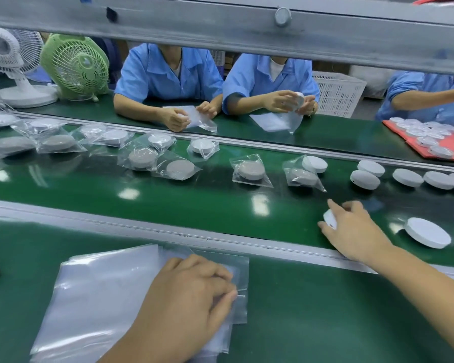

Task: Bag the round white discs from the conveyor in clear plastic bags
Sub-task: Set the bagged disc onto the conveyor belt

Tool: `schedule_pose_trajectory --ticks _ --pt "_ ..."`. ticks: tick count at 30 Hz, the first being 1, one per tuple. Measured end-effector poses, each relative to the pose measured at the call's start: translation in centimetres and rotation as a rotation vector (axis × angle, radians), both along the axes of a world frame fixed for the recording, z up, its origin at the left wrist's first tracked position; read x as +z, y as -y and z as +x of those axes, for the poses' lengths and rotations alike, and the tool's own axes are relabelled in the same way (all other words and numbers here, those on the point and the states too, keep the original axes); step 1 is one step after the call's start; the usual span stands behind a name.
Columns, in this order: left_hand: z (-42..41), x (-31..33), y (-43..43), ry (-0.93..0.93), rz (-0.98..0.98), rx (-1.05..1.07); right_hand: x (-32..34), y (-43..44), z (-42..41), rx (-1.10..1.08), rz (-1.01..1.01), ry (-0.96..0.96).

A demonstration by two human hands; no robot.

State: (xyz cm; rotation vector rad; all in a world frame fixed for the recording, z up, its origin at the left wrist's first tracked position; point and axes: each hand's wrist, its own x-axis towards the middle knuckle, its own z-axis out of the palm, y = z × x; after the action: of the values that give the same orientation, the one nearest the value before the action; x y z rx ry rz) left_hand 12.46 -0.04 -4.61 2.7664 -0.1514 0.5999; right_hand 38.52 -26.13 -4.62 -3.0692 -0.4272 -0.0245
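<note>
Stack of clear bags (110, 297): lower left of the frame, flat on the table (325, 323), edges fanned; how many sheets, I cannot tell.

My left hand (192, 297): lower centre, fingers curled down on the right edge of the stack, pinching at the top bag; whether one sheet is separated is hidden under my fingers.

My right hand (357, 231): right of centre, out over the near edge of the conveyor (220, 205), closed around a disc (329, 219) held on edge. Only its rim shows; the rest is behind my palm.

Relation for the coming move: the disc lies up and to the right of the bags, so it must travel down-left to my left hand; the bag mouth's direction is unclear.

Spare disc (427, 233): flat on the belt just right of my right hand.

Bagged discs (249, 170): upper left to centre, glare blurs them.
</note>
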Motion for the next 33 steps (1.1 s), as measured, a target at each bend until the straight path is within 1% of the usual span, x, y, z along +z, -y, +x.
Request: schedule_pose_trajectory --ticks 2,3,5,7,8,9,11,12,14,15,16,17,18,19,20,22,23,24,26,27,28,29,30,31,32,33 --pt "-0.1 0.2 0.1 0.004 -0.075 0.045 0.6 1.6 -1.8 0.149 0.131 0.122" --pt "-0.1 0.4 0.2 0.005 -0.116 0.073 1.1 1.7 -3.0 0.248 0.205 0.145" --pt "-0.1 0.6 0.1 0.011 -0.208 0.124 2.3 1.3 -5.8 0.530 0.356 0.220" --pt "-0.1 0.8 0.3 -0.001 -0.279 0.151 3.1 0.2 -9.0 0.794 0.456 0.334" --pt "-0.1 0.8 0.4 -0.011 -0.326 0.148 3.5 -0.5 -10.5 0.875 0.516 0.341" --pt "-0.2 0.9 0.6 -0.019 -0.399 0.137 3.7 -1.4 -12.0 0.922 0.600 0.294" --pt "-0.3 1.2 0.9 -0.052 -0.641 0.066 3.8 -3.0 -14.3 0.950 0.824 0.138" --pt "-0.3 1.5 1.1 -0.101 -0.795 -0.012 3.9 -3.7 -15.2 0.917 0.941 0.079" --pt "-0.5 2.1 1.6 -0.233 -1.068 -0.224 3.6 -5.0 -16.4 0.742 1.171 0.005" --pt "-0.5 2.0 1.8 -0.238 -1.133 -0.281 3.3 -5.4 -16.7 0.644 1.251 -0.028" --pt "-0.6 1.8 2.2 -0.194 -1.162 -0.265 3.1 -5.7 -16.8 0.580 1.287 -0.084" --pt "-0.5 1.6 2.6 -0.098 -1.173 -0.177 3.1 -5.9 -16.8 0.560 1.282 -0.183" --pt "-0.3 1.4 3.2 0.024 -1.194 -0.070 3.2 -6.0 -16.7 0.565 1.264 -0.338" --pt "-0.2 1.3 3.5 0.148 -1.200 0.035 3.2 -6.2 -16.5 0.570 1.220 -0.489" --pt "-0.1 1.2 3.8 0.244 -1.201 0.122 3.2 -6.4 -16.2 0.579 1.149 -0.559" --pt "0.1 0.9 3.5 0.319 -1.143 0.199 3.4 -7.2 -15.2 0.566 1.053 -0.512" --pt "0.1 0.8 3.0 0.318 -1.053 0.215 3.5 -7.7 -14.3 0.528 1.055 -0.477" --pt "0.1 0.7 2.3 0.307 -0.919 0.230 3.7 -8.0 -13.0 0.476 1.073 -0.408" --pt "0.1 0.4 0.8 0.209 -0.527 0.232 3.8 -8.3 -9.0 0.334 1.138 -0.197" --pt "0.1 0.4 0.2 0.107 -0.354 0.213 4.0 -8.2 -6.6 0.267 1.143 -0.070" --pt "0.1 0.3 -0.3 -0.016 -0.229 0.180 4.2 -8.0 -4.1 0.220 1.092 0.055" --pt "0.1 0.3 -0.6 -0.118 -0.140 0.137 4.3 -7.7 -1.6 0.189 0.994 0.163" --pt "0.1 0.3 -0.6 -0.169 -0.075 0.086 4.2 -7.2 0.8 0.154 0.861 0.242" --pt "0.1 0.3 -0.5 -0.181 -0.021 0.045 4.0 -6.6 3.0 0.118 0.725 0.287" --pt "0.1 0.0 -0.4 -0.160 0.010 -0.001 3.5 -6.1 4.9 0.073 0.587 0.277" --pt "0.1 0.2 -0.1 -0.133 0.018 -0.021 3.0 -5.6 6.1 0.031 0.442 0.210"
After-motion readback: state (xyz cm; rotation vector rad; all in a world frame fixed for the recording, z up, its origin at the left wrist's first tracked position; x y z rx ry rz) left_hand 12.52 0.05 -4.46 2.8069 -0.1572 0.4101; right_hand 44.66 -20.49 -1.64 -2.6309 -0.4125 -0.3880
